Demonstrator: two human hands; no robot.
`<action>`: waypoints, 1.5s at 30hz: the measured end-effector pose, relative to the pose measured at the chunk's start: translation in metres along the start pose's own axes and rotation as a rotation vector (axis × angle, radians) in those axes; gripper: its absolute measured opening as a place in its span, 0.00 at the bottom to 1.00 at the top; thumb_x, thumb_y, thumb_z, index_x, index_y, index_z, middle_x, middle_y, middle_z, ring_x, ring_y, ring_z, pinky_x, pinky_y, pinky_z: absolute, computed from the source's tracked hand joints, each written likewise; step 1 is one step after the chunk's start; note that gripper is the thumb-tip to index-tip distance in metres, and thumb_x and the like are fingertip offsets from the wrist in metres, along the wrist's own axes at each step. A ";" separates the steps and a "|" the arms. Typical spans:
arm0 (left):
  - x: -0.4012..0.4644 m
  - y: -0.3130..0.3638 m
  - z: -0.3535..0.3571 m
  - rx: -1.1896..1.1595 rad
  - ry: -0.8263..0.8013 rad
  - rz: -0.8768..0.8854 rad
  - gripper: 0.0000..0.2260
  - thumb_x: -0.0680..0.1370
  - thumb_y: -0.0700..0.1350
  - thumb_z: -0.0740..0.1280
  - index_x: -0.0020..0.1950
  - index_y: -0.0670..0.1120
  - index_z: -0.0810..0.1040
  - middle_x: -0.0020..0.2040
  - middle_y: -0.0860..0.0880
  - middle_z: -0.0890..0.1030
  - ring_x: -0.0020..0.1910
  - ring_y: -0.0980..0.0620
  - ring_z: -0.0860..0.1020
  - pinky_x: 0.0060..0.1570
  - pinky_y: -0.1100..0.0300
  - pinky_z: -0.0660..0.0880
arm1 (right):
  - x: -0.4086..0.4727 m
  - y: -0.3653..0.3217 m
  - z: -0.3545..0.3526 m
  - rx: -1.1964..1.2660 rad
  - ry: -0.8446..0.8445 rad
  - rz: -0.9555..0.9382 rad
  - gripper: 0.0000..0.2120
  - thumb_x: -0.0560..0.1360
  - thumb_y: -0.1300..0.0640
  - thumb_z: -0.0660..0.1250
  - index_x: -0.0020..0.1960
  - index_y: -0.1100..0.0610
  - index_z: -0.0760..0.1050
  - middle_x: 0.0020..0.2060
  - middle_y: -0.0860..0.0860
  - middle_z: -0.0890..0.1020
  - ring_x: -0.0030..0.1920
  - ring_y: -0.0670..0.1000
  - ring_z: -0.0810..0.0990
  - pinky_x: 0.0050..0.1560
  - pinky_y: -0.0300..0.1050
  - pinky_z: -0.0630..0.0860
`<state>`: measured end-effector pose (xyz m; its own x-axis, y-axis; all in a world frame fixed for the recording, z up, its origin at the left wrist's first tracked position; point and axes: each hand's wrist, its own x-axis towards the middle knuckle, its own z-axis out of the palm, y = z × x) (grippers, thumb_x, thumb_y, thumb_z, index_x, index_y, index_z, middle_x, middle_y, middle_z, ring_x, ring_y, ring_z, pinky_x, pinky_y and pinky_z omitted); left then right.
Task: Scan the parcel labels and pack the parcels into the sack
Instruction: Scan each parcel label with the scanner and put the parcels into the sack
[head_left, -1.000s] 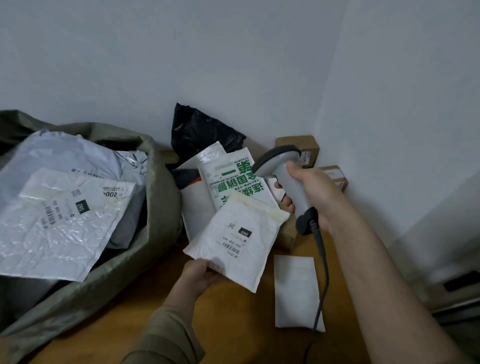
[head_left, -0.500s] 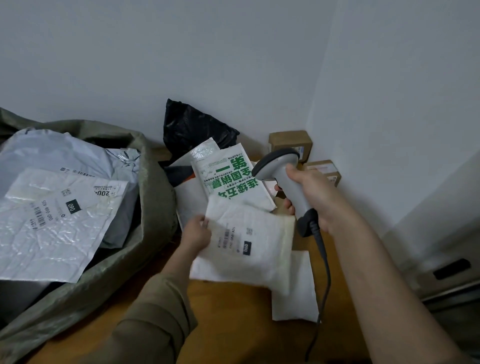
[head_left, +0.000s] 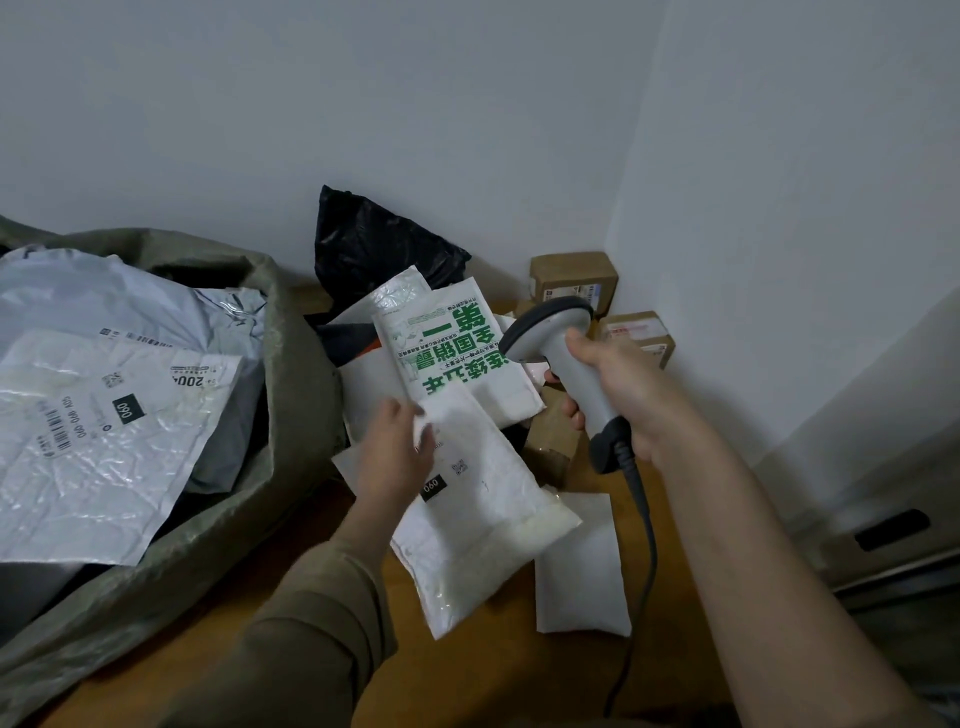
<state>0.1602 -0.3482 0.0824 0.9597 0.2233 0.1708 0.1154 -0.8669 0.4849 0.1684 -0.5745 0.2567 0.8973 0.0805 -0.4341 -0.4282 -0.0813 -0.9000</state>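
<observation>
The olive woven sack (head_left: 171, 530) is the biggest thing here and I place everything by it: it slumps open, already holding grey poly mailers and, on top, a crinkled white bubble mailer (head_left: 98, 447) with its label up. Just beyond the sack's far rim a black plastic bag (head_left: 374, 244) leans on the wall, and further from the sack, in the corner, sit two small cardboard boxes (head_left: 574, 275). Beside the sack's mouth lies the loose heap of unpacked parcels, a white pouch with green print (head_left: 452, 353) uppermost. In front of that heap my left hand (head_left: 397, 457) grips the white padded mailer (head_left: 483, 509) by its upper corner, fingers curled over the edge; its long axis slants from that corner away from the sack, label and "090" tag facing up. A flat white envelope (head_left: 579, 566) lies on the wooden floor (head_left: 244, 597) under its lower end. My right hand (head_left: 618, 395), on the side away from the sack, is wrapped round the handle of the corded barcode scanner (head_left: 561, 358), head aimed toward the heap. The sack's mouth lies to the mailer's left, nearest my left hand, so I judge that hand should carry it across.
</observation>
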 end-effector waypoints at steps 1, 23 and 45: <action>-0.013 -0.003 0.008 0.005 -0.176 0.015 0.16 0.79 0.55 0.62 0.59 0.46 0.77 0.55 0.47 0.76 0.54 0.47 0.76 0.52 0.54 0.73 | 0.001 0.000 0.000 -0.008 -0.001 0.012 0.16 0.81 0.46 0.62 0.57 0.59 0.73 0.41 0.53 0.80 0.30 0.49 0.77 0.31 0.43 0.75; -0.069 -0.022 0.033 -0.990 -0.101 -1.263 0.36 0.60 0.37 0.83 0.62 0.34 0.67 0.55 0.40 0.78 0.52 0.39 0.79 0.54 0.40 0.78 | -0.010 0.000 0.028 -0.263 -0.189 0.040 0.22 0.83 0.45 0.58 0.58 0.64 0.75 0.35 0.53 0.77 0.25 0.47 0.74 0.24 0.37 0.71; -0.063 -0.010 0.029 -1.154 -0.077 -0.997 0.14 0.78 0.37 0.68 0.62 0.45 0.75 0.56 0.43 0.80 0.55 0.39 0.79 0.59 0.36 0.74 | -0.050 -0.031 0.006 -0.371 -0.104 -0.270 0.20 0.84 0.43 0.53 0.56 0.58 0.75 0.48 0.56 0.82 0.30 0.49 0.76 0.37 0.48 0.74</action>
<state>0.1061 -0.3664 0.0423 0.6291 0.4328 -0.6457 0.4811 0.4357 0.7607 0.1368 -0.5702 0.3062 0.9477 0.2452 -0.2045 -0.0961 -0.3919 -0.9150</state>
